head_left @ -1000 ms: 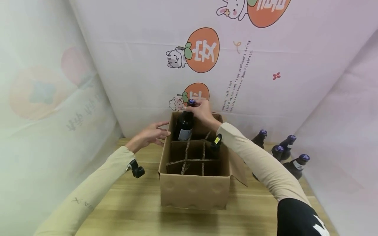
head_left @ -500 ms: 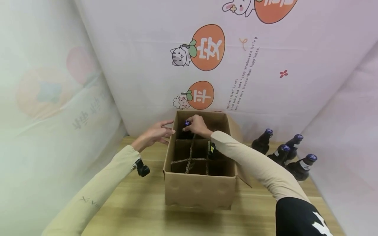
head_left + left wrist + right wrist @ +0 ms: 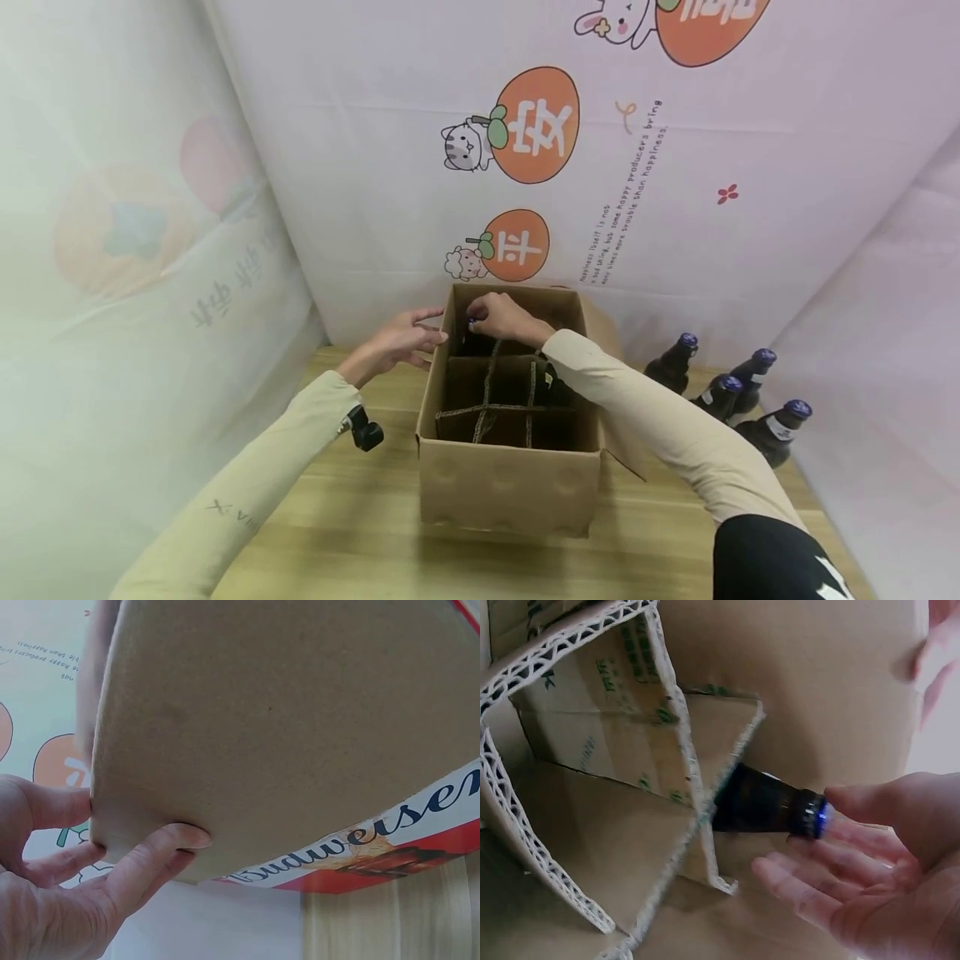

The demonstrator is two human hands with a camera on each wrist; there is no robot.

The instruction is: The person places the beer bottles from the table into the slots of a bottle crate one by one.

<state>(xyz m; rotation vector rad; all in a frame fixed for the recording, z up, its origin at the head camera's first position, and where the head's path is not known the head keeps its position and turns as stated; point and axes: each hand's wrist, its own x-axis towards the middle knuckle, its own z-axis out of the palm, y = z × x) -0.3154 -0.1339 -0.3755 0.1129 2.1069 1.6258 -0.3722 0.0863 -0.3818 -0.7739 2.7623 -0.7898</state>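
A cardboard carton (image 3: pixel 510 492) stands open-topped on the table, with crossed cardboard dividers (image 3: pixel 506 407) inside. In its far left compartment sits a dark glass bottle (image 3: pixel 761 801) with a blue cap; most of its body is hidden behind the divider. My right hand (image 3: pixel 504 319) is down in the carton at that cap. The right wrist view shows its fingers loosely spread beside the neck, the thumb tip right at the cap. My left hand (image 3: pixel 405 340) rests against the carton's left side, fingers extended, fingertips (image 3: pixel 196 837) on the outer wall near the far corner.
Several blue-capped bottles (image 3: pixel 672 364) stand on the wooden table (image 3: pixel 337 517), right of the carton. An open carton flap (image 3: pixel 622 437) sticks out on that side. White printed cloth (image 3: pixel 375 167) hangs close behind the carton and along both sides.
The bottle has gone from above the rim down into the far left compartment with my right hand. The right fingers have loosened around its top. My left hand has stayed at the carton's side.
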